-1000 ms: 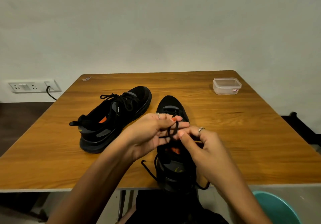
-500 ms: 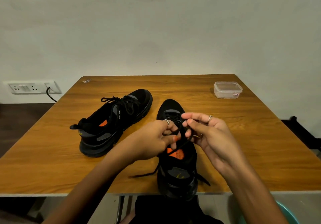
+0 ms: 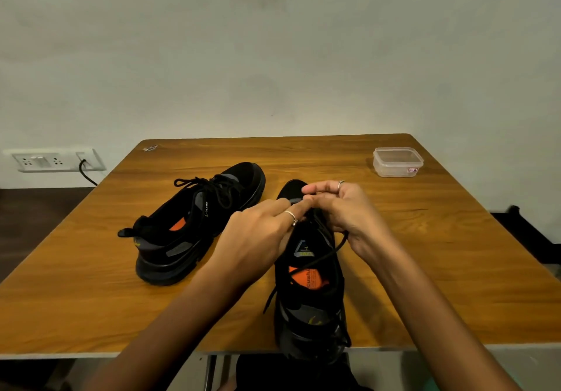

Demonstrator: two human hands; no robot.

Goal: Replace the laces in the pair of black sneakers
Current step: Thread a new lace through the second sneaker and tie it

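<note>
Two black sneakers stand on the wooden table (image 3: 425,269). The left sneaker (image 3: 194,223) is laced and tied, its toe pointing to the far right. The right sneaker (image 3: 309,293) points away from me, its heel over the near table edge. Both my hands meet over its front eyelets. My left hand (image 3: 258,235) has its fingers curled down onto the shoe's tongue area. My right hand (image 3: 343,208) pinches the black lace (image 3: 324,257), which trails back across the orange insole. The fingertips hide the eyelets.
A clear lidded plastic box (image 3: 397,161) sits at the table's far right corner. A wall socket strip (image 3: 51,160) with a black cable is at the left. A dark object on the floor lies at the right beyond the table.
Both hands have moved forward from the shoe's middle to its front eyelets. The lace tail that lay on the table at the left has been pulled in across the insole.
</note>
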